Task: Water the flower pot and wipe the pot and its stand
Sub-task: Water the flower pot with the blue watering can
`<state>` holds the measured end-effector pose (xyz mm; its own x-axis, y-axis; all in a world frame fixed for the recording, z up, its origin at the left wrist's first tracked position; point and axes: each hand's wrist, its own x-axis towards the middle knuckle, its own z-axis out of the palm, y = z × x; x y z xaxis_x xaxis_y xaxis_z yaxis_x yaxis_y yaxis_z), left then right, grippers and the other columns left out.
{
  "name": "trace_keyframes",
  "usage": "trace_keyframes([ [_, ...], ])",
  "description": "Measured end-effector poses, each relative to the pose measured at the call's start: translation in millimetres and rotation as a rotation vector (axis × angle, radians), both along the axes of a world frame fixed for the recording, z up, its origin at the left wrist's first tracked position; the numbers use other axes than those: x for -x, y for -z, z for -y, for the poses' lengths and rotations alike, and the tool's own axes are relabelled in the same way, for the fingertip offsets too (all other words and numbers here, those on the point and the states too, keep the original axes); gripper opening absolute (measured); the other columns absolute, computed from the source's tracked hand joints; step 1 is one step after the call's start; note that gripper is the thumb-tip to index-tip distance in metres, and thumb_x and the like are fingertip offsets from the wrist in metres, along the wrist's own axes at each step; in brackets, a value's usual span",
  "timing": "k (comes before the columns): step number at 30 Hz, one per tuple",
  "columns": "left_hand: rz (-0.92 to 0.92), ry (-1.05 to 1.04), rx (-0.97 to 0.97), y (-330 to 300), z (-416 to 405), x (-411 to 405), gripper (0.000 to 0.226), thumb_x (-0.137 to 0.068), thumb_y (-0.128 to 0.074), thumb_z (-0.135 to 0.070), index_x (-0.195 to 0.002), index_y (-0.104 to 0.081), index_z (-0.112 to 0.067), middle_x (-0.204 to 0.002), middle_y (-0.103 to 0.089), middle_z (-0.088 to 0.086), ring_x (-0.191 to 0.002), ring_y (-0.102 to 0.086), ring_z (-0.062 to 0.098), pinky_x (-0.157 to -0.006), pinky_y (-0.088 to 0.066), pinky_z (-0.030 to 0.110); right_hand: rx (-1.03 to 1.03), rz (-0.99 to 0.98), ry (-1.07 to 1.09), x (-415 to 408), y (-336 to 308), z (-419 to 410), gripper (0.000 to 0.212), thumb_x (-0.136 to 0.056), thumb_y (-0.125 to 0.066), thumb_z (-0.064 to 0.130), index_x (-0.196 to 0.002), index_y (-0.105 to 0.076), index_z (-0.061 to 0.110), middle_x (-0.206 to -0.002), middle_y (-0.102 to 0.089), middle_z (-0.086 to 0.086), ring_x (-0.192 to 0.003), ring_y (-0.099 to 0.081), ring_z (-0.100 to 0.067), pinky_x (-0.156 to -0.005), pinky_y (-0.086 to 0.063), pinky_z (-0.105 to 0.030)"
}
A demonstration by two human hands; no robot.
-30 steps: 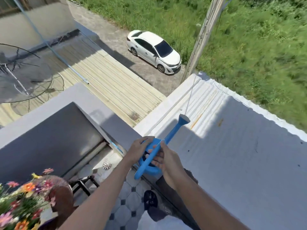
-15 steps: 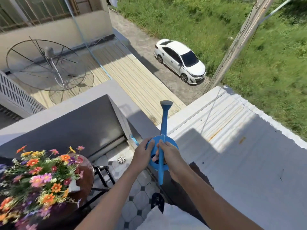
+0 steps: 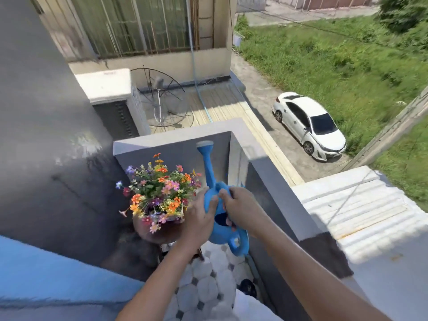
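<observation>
I hold a blue watering can point(image 3: 218, 230) in both hands above the balcony floor. My left hand point(image 3: 198, 218) grips its left side and my right hand point(image 3: 239, 208) grips its top. The long spout point(image 3: 206, 159) points up and away, ending in a grey rose. Just left of the can stands the brown flower pot point(image 3: 154, 232), filled with orange, pink and purple flowers point(image 3: 159, 191). My left hand nearly touches the blooms. The pot's stand is almost wholly hidden under the pot and my left arm.
A grey parapet wall point(image 3: 261, 179) runs along the right of the narrow balcony, and a grey house wall point(image 3: 46, 158) closes the left. Patterned tiles point(image 3: 203, 288) cover the floor. Beyond the parapet lie roofs, a white car point(image 3: 308, 125) and grass far below.
I have turned left, so the pot and flowers now sit near the middle of the view. The can has swung leftward with both hands, and its spout now stands beside the flowers.
</observation>
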<state>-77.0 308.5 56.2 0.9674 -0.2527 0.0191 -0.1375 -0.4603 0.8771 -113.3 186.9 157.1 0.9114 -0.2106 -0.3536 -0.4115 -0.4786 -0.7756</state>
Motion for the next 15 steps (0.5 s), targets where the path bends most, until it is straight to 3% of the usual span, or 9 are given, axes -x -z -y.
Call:
trace_keyframes([
  [4,-0.027,-0.049,0.002,-8,-45,21,0.056,-0.092,-0.034,-0.067,-0.129,-0.046,-0.027,-0.114,-0.063,-0.004,-0.105,-0.060,0.015,-0.090,-0.050,0.043,0.223,0.042,-0.176,4,-13,-51,0.040,-0.103,-0.036,0.029,-0.063,-0.037,0.022,-0.063,-0.045,-0.001,-0.066,-0.051,-0.027,-0.067,-0.049,-0.042],
  [8,-0.073,-0.109,-0.006,-9,-78,34,0.064,-0.091,-0.032,-0.068,-0.137,-0.043,-0.025,-0.124,-0.059,-0.005,-0.116,-0.056,0.015,-0.097,-0.047,0.040,0.346,0.039,-0.256,3,-12,-87,0.041,-0.103,-0.037,0.027,-0.065,-0.035,0.013,-0.066,-0.042,-0.004,-0.072,-0.044,-0.029,-0.065,-0.031,-0.032],
  [12,-0.147,-0.140,-0.013,-7,-95,39,0.070,-0.086,-0.028,-0.077,-0.136,-0.041,-0.028,-0.121,-0.061,-0.001,-0.114,-0.057,0.019,-0.094,-0.050,0.048,0.505,-0.006,-0.442,6,-28,-110,0.040,-0.105,-0.033,0.018,-0.065,-0.031,0.015,-0.078,-0.040,-0.006,-0.077,-0.040,-0.026,-0.067,-0.033,-0.032],
  [13,-0.151,-0.148,-0.014,-6,-98,39,0.070,-0.086,-0.028,-0.077,-0.136,-0.041,-0.028,-0.121,-0.061,0.000,-0.113,-0.058,0.020,-0.093,-0.051,0.049,0.532,-0.008,-0.469,6,-31,-114,0.034,-0.104,-0.033,0.015,-0.070,-0.039,0.012,-0.077,-0.037,-0.006,-0.078,-0.040,-0.025,-0.067,-0.033,-0.032],
  [15,-0.161,-0.157,-0.007,-6,-104,39,0.071,-0.086,-0.028,-0.077,-0.135,-0.042,-0.028,-0.120,-0.062,0.001,-0.112,-0.059,0.022,-0.092,-0.052,0.050,0.597,-0.011,-0.508,3,-32,-120,0.021,-0.102,-0.036,0.010,-0.102,-0.056,0.006,-0.072,-0.032,-0.001,-0.077,-0.041,-0.022,-0.062,-0.034,-0.029],
])
